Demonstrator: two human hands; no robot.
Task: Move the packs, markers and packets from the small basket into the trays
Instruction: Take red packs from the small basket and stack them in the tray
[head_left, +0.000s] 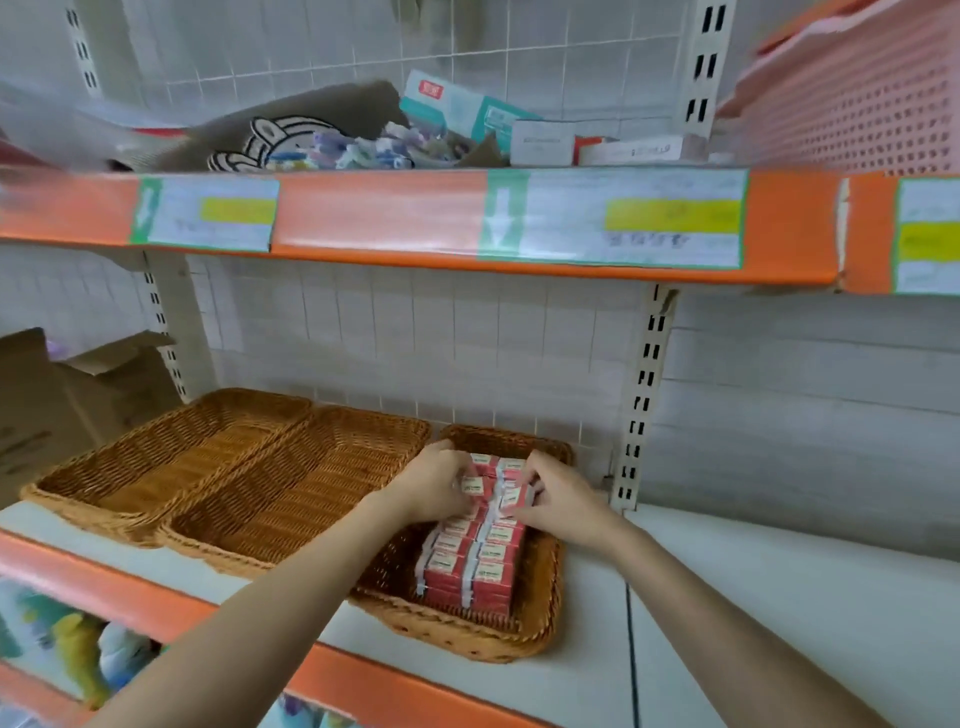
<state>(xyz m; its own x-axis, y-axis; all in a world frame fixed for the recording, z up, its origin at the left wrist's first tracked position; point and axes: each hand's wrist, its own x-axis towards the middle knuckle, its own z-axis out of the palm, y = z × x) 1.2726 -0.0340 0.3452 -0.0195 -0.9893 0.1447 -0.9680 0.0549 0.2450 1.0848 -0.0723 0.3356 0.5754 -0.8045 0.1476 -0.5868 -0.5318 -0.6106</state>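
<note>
Three wicker trays stand side by side on the middle shelf. The left tray and the middle tray hold nothing. The right tray holds two rows of red packs with white labels. My left hand grips a red pack at the far left of the rows. My right hand pinches a pack in the right-hand row, close beside the left hand. The small basket of the task does not show clearly.
The upper shelf carries a brown bag, small colourful items and white boxes. A pink perforated basket sits at the top right. A cardboard box stands left of the trays. White shelf board stretches to the right.
</note>
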